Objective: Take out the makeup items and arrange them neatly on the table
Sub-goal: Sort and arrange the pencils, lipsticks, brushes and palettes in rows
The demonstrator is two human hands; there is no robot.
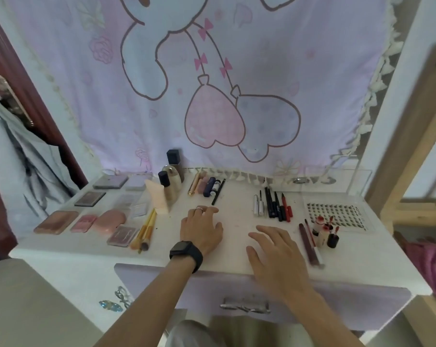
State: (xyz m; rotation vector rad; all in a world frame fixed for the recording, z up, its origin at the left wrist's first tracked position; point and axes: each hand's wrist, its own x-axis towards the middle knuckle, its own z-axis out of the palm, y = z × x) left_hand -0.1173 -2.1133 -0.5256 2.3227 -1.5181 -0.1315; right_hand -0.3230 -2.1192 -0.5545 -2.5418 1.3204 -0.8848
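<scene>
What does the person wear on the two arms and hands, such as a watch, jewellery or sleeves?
The left hand carries a thin silver ring on one finger, and its wrist has a black smartwatch with a dark rectangular face and a wide strap. The right hand wears nothing. Both forearms are bare; no sleeves show.

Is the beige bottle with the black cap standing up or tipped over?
Upright: the beige bottle stands on its base on the table, with its black cap on top.
</scene>
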